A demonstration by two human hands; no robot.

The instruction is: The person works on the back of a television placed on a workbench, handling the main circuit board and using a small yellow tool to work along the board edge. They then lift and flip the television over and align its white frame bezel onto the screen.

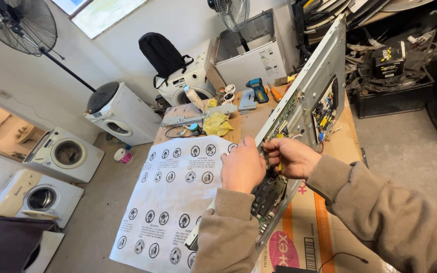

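Both hands grip the tilted grey metal screen panel (313, 88) with circuit boards: left hand (242, 166) clasping its edge, right hand (290, 156) pinching a yellow-handled tool (279, 157).

printed sheet (170, 202) left of panel (312, 96), on table (251, 121)

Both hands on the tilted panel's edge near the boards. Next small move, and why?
Probably steady the panel with the left hand while the right hand works at the circuit board. The panel stands on its edge, tilted, on the cardboard, and the right hand seems to hold a thin yellow tool there.
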